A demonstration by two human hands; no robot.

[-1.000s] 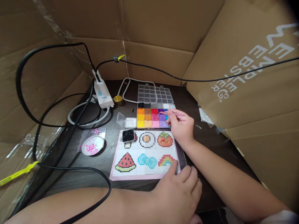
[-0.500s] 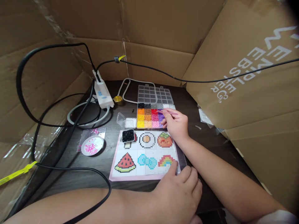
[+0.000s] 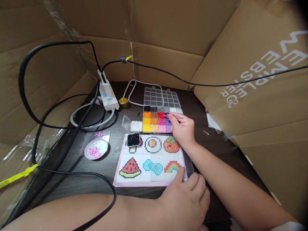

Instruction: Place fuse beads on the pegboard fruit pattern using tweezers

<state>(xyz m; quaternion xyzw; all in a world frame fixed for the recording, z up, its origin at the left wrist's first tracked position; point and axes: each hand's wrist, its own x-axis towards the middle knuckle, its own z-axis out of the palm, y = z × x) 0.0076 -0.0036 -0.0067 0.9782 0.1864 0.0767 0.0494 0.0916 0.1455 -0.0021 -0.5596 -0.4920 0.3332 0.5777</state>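
My right hand (image 3: 183, 128) is closed on pink tweezers (image 3: 175, 116), whose tips point left into the red and purple cells of a bead box (image 3: 154, 121) filled with coloured beads. My left hand (image 3: 186, 200) lies on the table's front edge, its thumb pressing the lower right corner of a pattern sheet (image 3: 150, 158) showing a watermelon, an egg, a tomato, a bow and a rainbow. A clear pegboard (image 3: 189, 162) lies over the sheet's right part. A small tray of black beads (image 3: 133, 139) sits on the sheet's top left corner.
A white dish of pink beads (image 3: 95, 149) rests on a second pegboard at the left. A small clear container (image 3: 132, 125) stands beside the bead box, whose lid (image 3: 161, 97) lies open behind. A white power adapter (image 3: 108, 96), black cables (image 3: 60, 141) and cardboard walls (image 3: 252, 80) surround the dark table.
My right hand moved slightly left over the bead box, the tweezer tips shifting from the purple and blue cells toward the red ones. The left hand stayed in place.
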